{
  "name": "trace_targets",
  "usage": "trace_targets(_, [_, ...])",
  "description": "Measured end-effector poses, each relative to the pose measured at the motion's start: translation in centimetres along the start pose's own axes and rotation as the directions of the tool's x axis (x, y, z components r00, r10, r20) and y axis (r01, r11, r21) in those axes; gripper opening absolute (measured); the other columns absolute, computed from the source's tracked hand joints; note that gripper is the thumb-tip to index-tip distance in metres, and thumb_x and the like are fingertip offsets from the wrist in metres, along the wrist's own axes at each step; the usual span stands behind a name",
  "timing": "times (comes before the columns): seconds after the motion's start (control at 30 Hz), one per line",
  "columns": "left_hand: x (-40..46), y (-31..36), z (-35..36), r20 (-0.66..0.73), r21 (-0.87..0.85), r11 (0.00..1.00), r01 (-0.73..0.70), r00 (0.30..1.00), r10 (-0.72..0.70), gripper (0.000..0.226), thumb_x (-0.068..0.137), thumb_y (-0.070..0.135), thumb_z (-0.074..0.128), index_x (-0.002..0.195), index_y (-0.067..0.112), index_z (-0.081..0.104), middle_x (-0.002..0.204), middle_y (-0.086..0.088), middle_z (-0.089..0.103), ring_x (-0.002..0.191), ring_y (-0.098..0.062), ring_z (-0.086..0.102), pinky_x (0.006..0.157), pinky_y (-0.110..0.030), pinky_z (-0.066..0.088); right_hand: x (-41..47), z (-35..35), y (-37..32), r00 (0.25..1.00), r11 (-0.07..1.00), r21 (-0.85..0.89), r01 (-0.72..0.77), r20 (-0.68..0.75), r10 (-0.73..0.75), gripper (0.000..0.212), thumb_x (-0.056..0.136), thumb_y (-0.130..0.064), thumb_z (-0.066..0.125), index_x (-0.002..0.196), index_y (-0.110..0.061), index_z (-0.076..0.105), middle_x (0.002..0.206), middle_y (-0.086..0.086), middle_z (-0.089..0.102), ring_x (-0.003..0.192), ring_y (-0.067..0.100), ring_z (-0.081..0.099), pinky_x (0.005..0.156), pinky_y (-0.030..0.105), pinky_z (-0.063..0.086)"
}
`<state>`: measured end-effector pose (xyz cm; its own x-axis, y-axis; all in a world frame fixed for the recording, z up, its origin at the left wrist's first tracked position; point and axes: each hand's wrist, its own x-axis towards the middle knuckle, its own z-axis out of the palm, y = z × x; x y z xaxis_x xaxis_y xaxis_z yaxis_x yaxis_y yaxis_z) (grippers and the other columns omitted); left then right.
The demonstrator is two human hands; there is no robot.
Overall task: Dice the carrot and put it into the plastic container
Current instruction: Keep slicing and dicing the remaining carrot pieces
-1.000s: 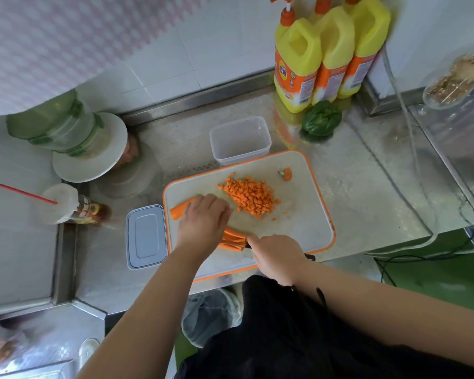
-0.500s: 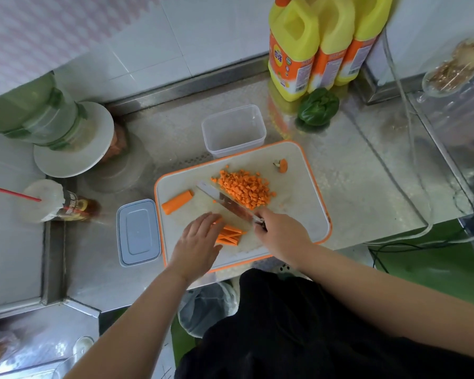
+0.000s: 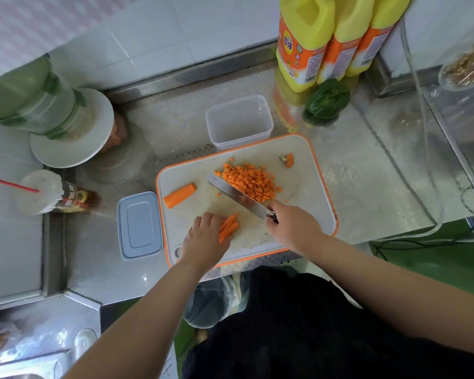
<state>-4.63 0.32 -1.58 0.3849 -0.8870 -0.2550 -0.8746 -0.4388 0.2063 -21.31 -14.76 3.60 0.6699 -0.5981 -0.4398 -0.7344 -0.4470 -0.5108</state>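
Carrot sticks [image 3: 228,227], orange, now pinned under left hand [image 3: 206,240]; right hand [image 3: 293,225] grips steel knife [image 3: 237,195], swung clear beside dice pile [image 3: 251,181]. Crosscuts next.

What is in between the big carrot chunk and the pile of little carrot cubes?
In the head view, the knife blade slants across the cutting board between the carrot chunk and the diced pile, held by the right hand.

The knife [image 3: 238,196] handle is hidden inside the right hand [image 3: 293,228]. The left hand [image 3: 205,237] covers the near ends of the carrot sticks [image 3: 228,227]. At one o'clock, the detergent bottles [image 3: 334,39] lose their tops to the frame edge.
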Motion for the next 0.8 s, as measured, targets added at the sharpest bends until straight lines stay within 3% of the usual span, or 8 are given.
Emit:
trace_targets(0.13, [-0.9, 2.9, 0.6, 0.029, -0.154, 0.935, 0.32, 0.947, -0.319, 0.039, 0.092, 0.035, 0.056, 0.121, 0.011, 0.047, 0.119, -0.007, 0.045, 0.108, -0.027, 0.044, 0.083, -0.041, 0.047, 0.9, -0.1, -0.2, 0.999, 0.996, -0.093, 0.015, 0.048, -0.011, 0.011, 0.096, -0.027, 0.044, 0.091, -0.017, 0.046, 0.068, 0.0, 0.05, 0.067, 0.027, 0.054, 0.06, 0.035, 0.044])
trace_targets(0.23, [-1.4, 3.9, 1.0, 0.008, -0.243, 0.88, 0.409, 0.908, -0.419, 0.042, 0.092, 0.036, 0.054, 0.126, 0.014, 0.043, 0.125, -0.004, 0.043, 0.114, -0.024, 0.041, 0.088, -0.039, 0.044, 1.3, 0.1, -0.4, 0.996, 0.988, -0.149, 0.044, 0.078, -0.033, 0.013, 0.096, -0.023, 0.044, 0.086, -0.014, 0.047, 0.066, 0.001, 0.048, 0.059, 0.023, 0.05, 0.053, 0.033, 0.039])
trace_targets(0.37, [-2.3, 3.7, 1.3, -0.061, -0.258, 0.904, 0.342, 0.928, -0.368, 0.05, 0.089, 0.039, 0.06, 0.13, 0.014, 0.043, 0.127, -0.003, 0.043, 0.116, -0.024, 0.042, 0.094, -0.038, 0.039, 1.5, 0.1, -0.4, 0.993, 0.983, -0.18, 0.046, 0.112, -0.026, 0.012, 0.096, -0.021, 0.044, 0.086, -0.015, 0.048, 0.068, 0.002, 0.05, 0.059, 0.022, 0.051, 0.054, 0.034, 0.043])
trace_targets(0.5, [-3.3, 2.4, 2.2, -0.227, -0.177, 0.969, 0.171, 0.951, -0.209, 0.048, 0.082, 0.033, 0.072, 0.119, 0.011, 0.053, 0.118, -0.007, 0.053, 0.103, -0.028, 0.055, 0.081, -0.04, 0.049, 1.3, 0.1, -0.4, 0.99, 0.973, -0.225, 0.044, 0.138, -0.013, 0.011, 0.096, -0.021, 0.042, 0.088, -0.016, 0.048, 0.07, 0.002, 0.051, 0.062, 0.021, 0.053, 0.055, 0.034, 0.044])
trace_targets(0.67, [-3.4, 1.6, 2.8, -0.26, -0.173, 0.976, 0.129, 0.95, -0.172, 0.045, 0.08, 0.029, 0.074, 0.116, 0.01, 0.053, 0.116, -0.009, 0.054, 0.101, -0.028, 0.055, 0.08, -0.041, 0.052, 0.1, 0.2, -0.2, 0.982, 0.965, -0.257, 0.05, 0.188, 0.0, 0.012, 0.097, -0.023, 0.041, 0.096, -0.017, 0.052, 0.069, -0.001, 0.052, 0.057, 0.019, 0.048, 0.047, 0.028, 0.032])
trace_targets(0.8, [-3.0, 1.8, 2.9, -0.279, -0.238, 0.967, 0.095, 0.946, -0.162, 0.04, 0.08, 0.022, 0.074, 0.113, 0.008, 0.055, 0.112, -0.008, 0.055, 0.099, -0.027, 0.054, 0.081, -0.041, 0.052, -0.8, 0.6, 0.0, 0.981, 0.973, -0.227, 0.038, 0.196, 0.008, 0.014, 0.098, -0.026, 0.041, 0.106, -0.018, 0.05, 0.076, -0.001, 0.054, 0.068, 0.024, 0.053, 0.055, 0.031, 0.04])
